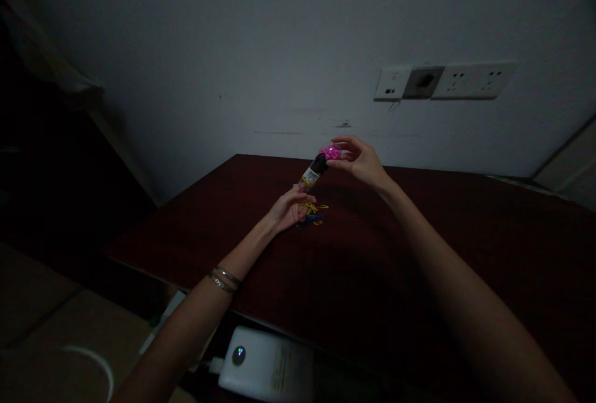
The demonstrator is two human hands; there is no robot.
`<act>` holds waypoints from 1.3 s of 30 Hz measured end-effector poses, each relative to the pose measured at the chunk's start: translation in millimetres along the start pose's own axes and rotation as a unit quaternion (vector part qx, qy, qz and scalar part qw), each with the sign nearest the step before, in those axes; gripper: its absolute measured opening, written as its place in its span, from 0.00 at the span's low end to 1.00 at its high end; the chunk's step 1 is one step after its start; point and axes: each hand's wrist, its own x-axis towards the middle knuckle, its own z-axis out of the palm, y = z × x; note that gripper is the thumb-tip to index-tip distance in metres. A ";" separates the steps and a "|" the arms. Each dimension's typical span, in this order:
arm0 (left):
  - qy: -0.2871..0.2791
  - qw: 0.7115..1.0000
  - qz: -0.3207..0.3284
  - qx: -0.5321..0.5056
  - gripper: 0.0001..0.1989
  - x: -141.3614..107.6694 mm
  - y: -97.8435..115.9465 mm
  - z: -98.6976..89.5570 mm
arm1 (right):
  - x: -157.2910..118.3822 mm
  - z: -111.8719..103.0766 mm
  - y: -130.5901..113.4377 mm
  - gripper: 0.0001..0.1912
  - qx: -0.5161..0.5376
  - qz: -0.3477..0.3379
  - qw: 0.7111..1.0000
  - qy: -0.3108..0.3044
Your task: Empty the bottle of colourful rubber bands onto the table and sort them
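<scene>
A clear tube-shaped container (pixel 310 174) is held tilted above the dark red table, with pink pieces at its upper end, a black section and a white-and-yellow label. My right hand (pixel 365 164) grips the pink upper end between thumb and fingers. Around the lower end, my left hand (pixel 286 209) is closed, thumb on top and fingers curled beneath. Next to the left fingers lies a small pile of yellow clips (pixel 310 208) with some blue ones (pixel 311 219); their exact kind is too small to tell. The left fingers partly hide the pile.
The dark red table (pixel 395 254) meets a pale wall (pixel 233 67) at the back. Wall sockets (pixel 472 81) are at the upper right. Below the table's front edge sits a white device (pixel 261 359) with a lit round display and a plugged cable. The scene is dim.
</scene>
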 end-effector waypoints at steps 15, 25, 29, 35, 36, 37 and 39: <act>0.134 0.991 0.018 -0.002 0.19 5.9 -1.4 -7.0 | -0.8 3.1 8.0 0.26 -0.014 -0.024 0.999 0.020; 0.014 0.996 0.013 -0.082 0.17 -6.8 0.6 9.4 | -10.8 29.5 11.2 0.26 0.041 -0.009 0.999 -0.021; -0.032 0.998 -0.024 -0.053 0.18 -9.0 2.8 8.3 | -11.1 25.5 6.4 0.25 0.047 -0.020 0.997 -0.056; -0.057 0.998 -0.032 -0.025 0.22 -8.2 4.0 3.4 | -8.6 17.9 0.6 0.26 0.041 0.002 0.997 -0.066; -0.055 0.998 -0.029 -0.030 0.22 -7.6 3.9 2.3 | -8.0 17.1 0.6 0.26 0.038 0.002 0.998 -0.059; -0.053 0.998 -0.024 -0.037 0.23 -6.8 3.8 1.1 | -7.4 16.3 0.9 0.26 0.034 0.000 0.998 -0.051; -0.044 0.998 -0.010 -0.051 0.25 -5.0 3.4 -1.6 | -6.4 14.6 2.2 0.25 0.025 -0.008 0.999 -0.031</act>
